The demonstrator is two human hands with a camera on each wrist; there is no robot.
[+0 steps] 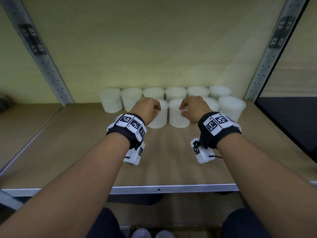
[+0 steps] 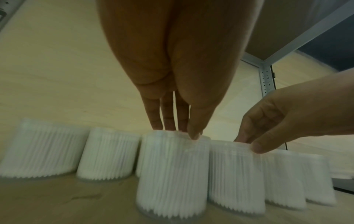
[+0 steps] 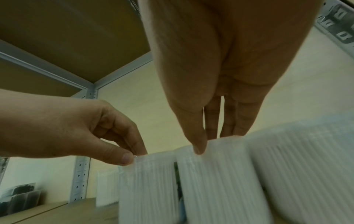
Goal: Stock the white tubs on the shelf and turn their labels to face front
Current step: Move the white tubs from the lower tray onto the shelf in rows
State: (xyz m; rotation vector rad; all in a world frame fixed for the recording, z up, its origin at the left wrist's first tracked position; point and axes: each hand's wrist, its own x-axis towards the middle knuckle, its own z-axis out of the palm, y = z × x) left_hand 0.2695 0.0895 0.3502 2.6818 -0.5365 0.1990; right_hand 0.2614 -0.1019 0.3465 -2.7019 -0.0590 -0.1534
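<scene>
Nearest: shelf board (image 1: 171, 169), front half bare, metal lip at the edge. Both forearms reach in over it, each with a marker-covered wristband and a camera pod below the wrist.

Left hand (image 1: 147, 108) comes down from above on a front-row tub (image 1: 158, 115). Left wrist view: fingertips (image 2: 168, 125) on the far rim, thumb on the near rim, so it pinches the top edge. The hand does not wrap the body.

Right hand (image 1: 193, 107) does the same on the neighbour tub (image 1: 178, 115). Right wrist view: thumb tip (image 3: 199, 149) on the near rim, fingers behind. Also a narrow top pinch.

Likely reason for the rim grip: the tubs stand close together, with no room for fingers down the sides, and a top pinch lets each tub be spun about its own axis to bring a label round. Judgement only. No label is legible on either tub; the frames are blurred, and only vertical white ribbing shows through the clear walls.

To the right in the front row: two more tubs, one partly hidden behind the right hand, the end one (image 1: 231, 107) clear.

Behind: back row (image 1: 175, 93) of six tubs, against the rear wall. Stocking looks well along; the front row is open at the left.

Far: perforated metal uprights (image 1: 42, 54) at both sides.
</scene>
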